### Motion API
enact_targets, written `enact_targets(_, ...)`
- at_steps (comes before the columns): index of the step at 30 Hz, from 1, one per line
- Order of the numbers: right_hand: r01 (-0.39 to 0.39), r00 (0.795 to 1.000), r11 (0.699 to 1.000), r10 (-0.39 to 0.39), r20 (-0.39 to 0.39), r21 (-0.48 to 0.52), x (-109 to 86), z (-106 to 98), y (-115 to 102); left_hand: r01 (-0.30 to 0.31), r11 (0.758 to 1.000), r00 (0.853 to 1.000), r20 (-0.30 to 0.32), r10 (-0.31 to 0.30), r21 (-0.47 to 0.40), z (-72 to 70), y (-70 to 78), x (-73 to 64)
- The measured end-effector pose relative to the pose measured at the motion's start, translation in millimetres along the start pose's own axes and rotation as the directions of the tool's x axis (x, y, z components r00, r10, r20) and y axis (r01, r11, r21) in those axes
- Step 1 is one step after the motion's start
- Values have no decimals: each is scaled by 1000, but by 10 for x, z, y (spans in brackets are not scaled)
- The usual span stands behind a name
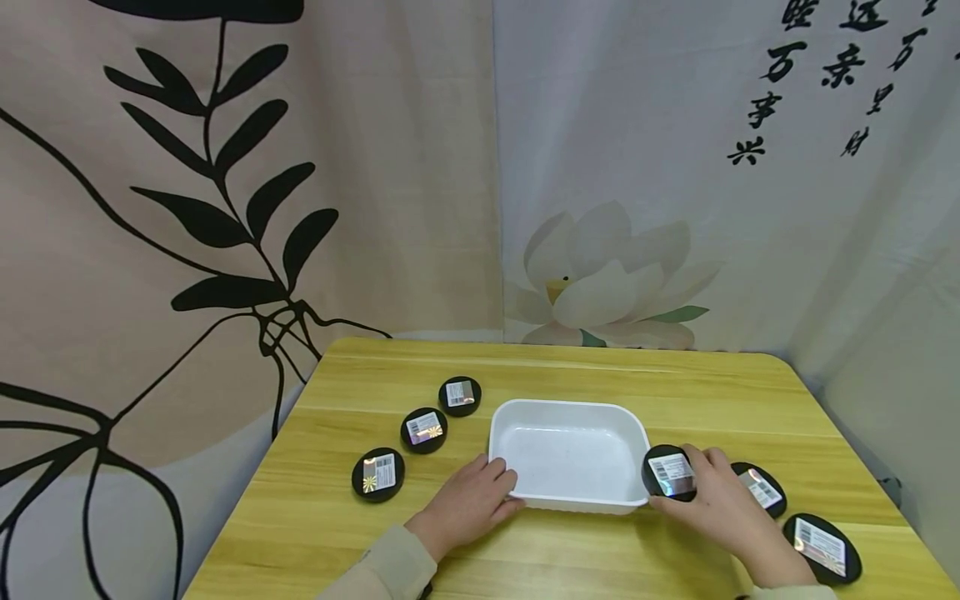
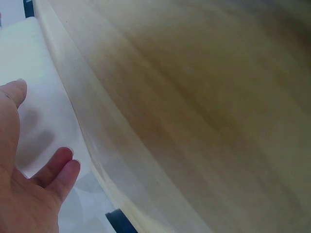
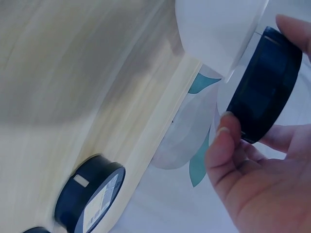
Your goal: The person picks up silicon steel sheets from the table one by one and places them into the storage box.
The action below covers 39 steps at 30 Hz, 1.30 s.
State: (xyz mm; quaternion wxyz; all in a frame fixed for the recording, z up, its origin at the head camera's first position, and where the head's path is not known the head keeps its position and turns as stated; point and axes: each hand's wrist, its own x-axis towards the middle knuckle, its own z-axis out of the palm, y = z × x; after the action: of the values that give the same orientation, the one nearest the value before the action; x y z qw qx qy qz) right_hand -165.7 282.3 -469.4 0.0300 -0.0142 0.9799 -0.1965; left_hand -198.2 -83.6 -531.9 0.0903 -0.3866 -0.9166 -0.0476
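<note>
My right hand pinches a flat round black container between thumb and fingers. In the head view it overlaps the right rim of the white rectangular tray; its label faces up. The right wrist view shows the held container edge-on, with the thumb on one end and fingertips on the other. My left hand is at the tray's front left corner, fingertips at the rim. In the left wrist view, the fingers of the left hand are relaxed beside the tray's pale wall.
Left of the tray, three labelled black containers lie in a slanting row: far, middle and near. On the right lie a partly hidden container and another container. A printed curtain hangs behind the wooden table.
</note>
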Motion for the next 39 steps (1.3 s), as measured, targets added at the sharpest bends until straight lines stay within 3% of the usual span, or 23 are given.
enact_targets(19,29,999,999,-30,26,29,100,-1,-159,15,1000,1000,27,-15,-1,0,0,8)
enact_targets(29,96,994,995,-94,-48,38,135,51,-215,3,1000,1000,19,-4,22,19,4,-1)
enact_targets(39,44,998,997,-47,43,59,235,-30,-282,1,999,1000,20,-2,38,27,-3,8)
